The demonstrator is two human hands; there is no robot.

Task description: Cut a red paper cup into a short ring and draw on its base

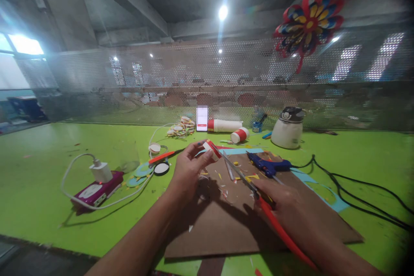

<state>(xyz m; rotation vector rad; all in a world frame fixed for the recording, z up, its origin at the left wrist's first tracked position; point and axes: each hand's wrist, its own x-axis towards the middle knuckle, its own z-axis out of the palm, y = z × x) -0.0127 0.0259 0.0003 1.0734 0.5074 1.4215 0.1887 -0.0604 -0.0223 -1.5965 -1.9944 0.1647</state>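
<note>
Pinched in my left hand [189, 166] is a small red and white paper piece [212, 151], which looks like part of a paper cup. My right hand [284, 202] grips red-handled scissors [270, 215]. Their blades [237, 170] point up and left, the tips close to the paper piece; whether they touch it I cannot tell. Beneath both hands lies a brown cardboard sheet [207, 228] strewn with white, red and yellow scraps. A blue glue gun [268, 164] rests on the cardboard beyond my right hand.
On the green table [29, 172] stand a purple power strip [97, 192] with a white charger, a lit phone [202, 118], stacked cups [226, 126], a single cup [239, 135] and a white bottle [287, 129]. An orange cutter [161, 157] lies left. Black cable [343, 185] runs right.
</note>
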